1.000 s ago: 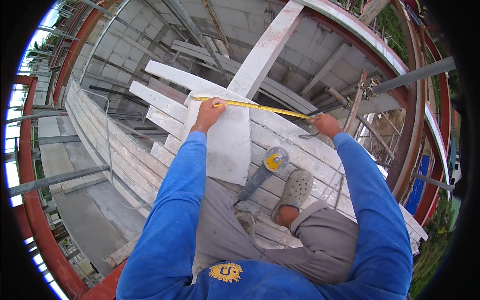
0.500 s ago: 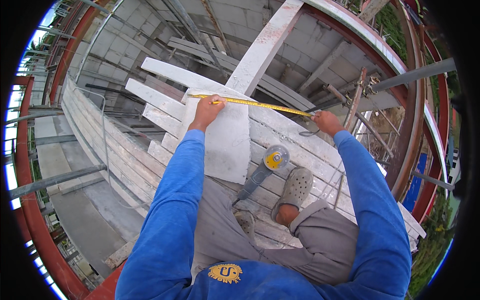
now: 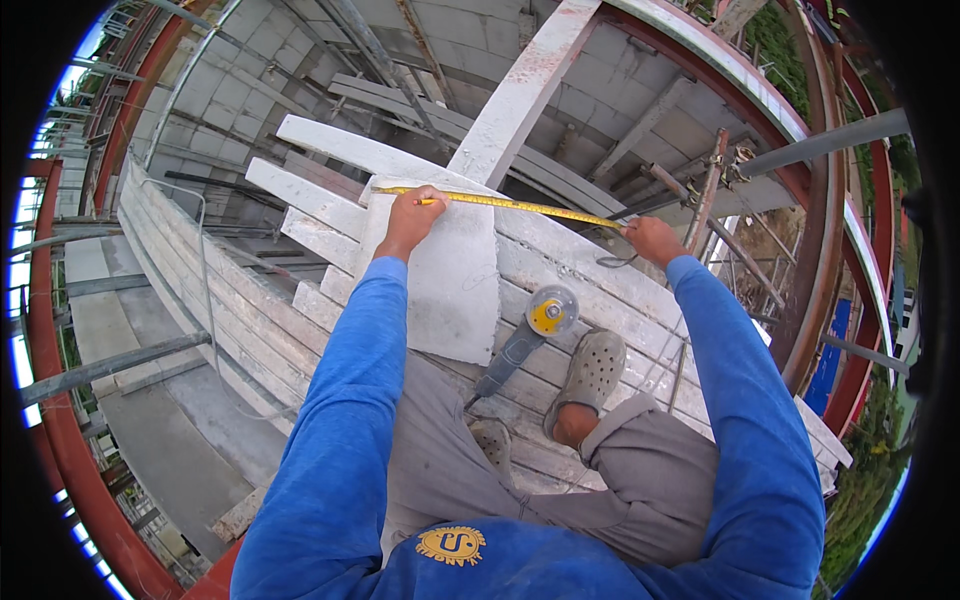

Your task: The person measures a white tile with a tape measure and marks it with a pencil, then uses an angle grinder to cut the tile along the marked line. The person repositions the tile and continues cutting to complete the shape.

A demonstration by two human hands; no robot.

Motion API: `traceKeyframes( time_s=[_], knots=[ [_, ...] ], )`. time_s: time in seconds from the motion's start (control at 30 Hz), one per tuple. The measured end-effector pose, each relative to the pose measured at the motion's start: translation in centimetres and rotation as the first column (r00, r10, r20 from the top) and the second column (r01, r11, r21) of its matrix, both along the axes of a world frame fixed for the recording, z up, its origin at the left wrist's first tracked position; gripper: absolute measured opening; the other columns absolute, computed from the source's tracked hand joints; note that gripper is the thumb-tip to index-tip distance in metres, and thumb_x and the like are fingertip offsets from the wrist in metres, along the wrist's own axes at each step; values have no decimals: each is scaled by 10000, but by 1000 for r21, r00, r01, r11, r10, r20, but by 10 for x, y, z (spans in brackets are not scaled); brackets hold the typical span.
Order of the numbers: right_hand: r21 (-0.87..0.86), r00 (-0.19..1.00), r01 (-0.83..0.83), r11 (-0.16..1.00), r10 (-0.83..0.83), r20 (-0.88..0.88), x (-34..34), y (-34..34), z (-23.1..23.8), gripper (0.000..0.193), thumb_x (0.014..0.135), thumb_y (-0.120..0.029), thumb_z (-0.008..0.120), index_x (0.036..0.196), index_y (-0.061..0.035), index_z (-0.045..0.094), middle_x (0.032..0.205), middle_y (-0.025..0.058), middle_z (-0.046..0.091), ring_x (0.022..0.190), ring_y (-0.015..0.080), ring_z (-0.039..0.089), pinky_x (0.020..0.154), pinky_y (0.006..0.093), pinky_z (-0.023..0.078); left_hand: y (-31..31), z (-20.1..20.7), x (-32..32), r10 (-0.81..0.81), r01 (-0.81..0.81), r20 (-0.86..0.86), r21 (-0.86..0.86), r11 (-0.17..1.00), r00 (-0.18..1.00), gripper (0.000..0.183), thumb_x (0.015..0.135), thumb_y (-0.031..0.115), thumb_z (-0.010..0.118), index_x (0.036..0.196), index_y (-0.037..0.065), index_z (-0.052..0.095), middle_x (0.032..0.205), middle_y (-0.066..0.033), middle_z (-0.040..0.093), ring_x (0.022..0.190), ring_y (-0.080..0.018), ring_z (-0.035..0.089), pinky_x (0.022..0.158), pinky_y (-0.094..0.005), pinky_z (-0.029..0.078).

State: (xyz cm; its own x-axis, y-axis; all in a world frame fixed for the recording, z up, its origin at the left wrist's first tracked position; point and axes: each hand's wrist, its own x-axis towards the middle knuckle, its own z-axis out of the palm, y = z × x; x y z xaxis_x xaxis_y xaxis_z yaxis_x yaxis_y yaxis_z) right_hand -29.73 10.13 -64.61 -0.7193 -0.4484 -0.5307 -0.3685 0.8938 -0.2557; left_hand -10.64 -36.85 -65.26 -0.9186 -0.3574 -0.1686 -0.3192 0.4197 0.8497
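A yellow tape measure [image 3: 520,207] stretches across the far edge of a pale grey panel [image 3: 448,285] and on past it to the right. At its left end my left hand [image 3: 408,225] presses the blade to the panel, fingers closed round a short yellow pencil [image 3: 428,202]. My right hand [image 3: 652,241] is closed on the tape's other end; the case is mostly hidden in the palm, and a dark strap loop hangs below. An angle grinder [image 3: 518,348] with a clear guard lies beside the panel's right edge, untouched.
Whitish planks [image 3: 600,285] form the platform under my feet, their left ends uneven over a drop. A pale beam [image 3: 525,90] runs away beyond the panel. Metal pipes [image 3: 825,145] and a red steel frame [image 3: 60,390] stand around. A block wall [image 3: 240,70] rises at the back.
Both hands keep their places on the stretched tape. The whole view has shifted very slightly; nothing else visibly differs.
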Motion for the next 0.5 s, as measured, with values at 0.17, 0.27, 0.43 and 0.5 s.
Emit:
traceKeyframes(
  time_s=[0.17,0.27,0.43,0.5],
  knots=[
    [-20,1000,2,1000,-3,-9,2,-4,2,381,1049,-406,644,1166,-79,801,1128,220,781,1083,429,729,972,532,564,-4,-2,2,4,-4,-7,-14,1000,1000,190,902,215,753,999,69,826,983,-90,825,935,-224,766,884,-349,573],
    [-1,1000,-1,1000,1,-13,3,-4,4,382,1052,-409,645,1171,-82,803,1133,218,781,1086,428,729,974,529,564,-2,-1,0,0,0,-10,-28,1000,1000,184,900,214,751,990,70,824,971,-92,822,925,-230,764,878,-356,573],
    [-10,1000,2,1000,-2,-11,1,-3,3,382,1052,-411,652,1177,-84,805,1152,216,780,1095,424,729,978,526,564,-4,-3,-2,-20,20,-17,-39,999,1000,183,905,218,744,980,69,820,956,-99,818,906,-247,765,866,-367,577],
    [-16,1000,6,1000,-6,-13,2,-2,2,381,1050,-411,655,1179,-85,805,1156,215,780,1097,424,729,979,526,564,-2,-3,-2,-15,14,-28,-50,999,999,185,906,222,743,979,70,820,954,-100,818,902,-254,766,860,-370,578]
  ],
)
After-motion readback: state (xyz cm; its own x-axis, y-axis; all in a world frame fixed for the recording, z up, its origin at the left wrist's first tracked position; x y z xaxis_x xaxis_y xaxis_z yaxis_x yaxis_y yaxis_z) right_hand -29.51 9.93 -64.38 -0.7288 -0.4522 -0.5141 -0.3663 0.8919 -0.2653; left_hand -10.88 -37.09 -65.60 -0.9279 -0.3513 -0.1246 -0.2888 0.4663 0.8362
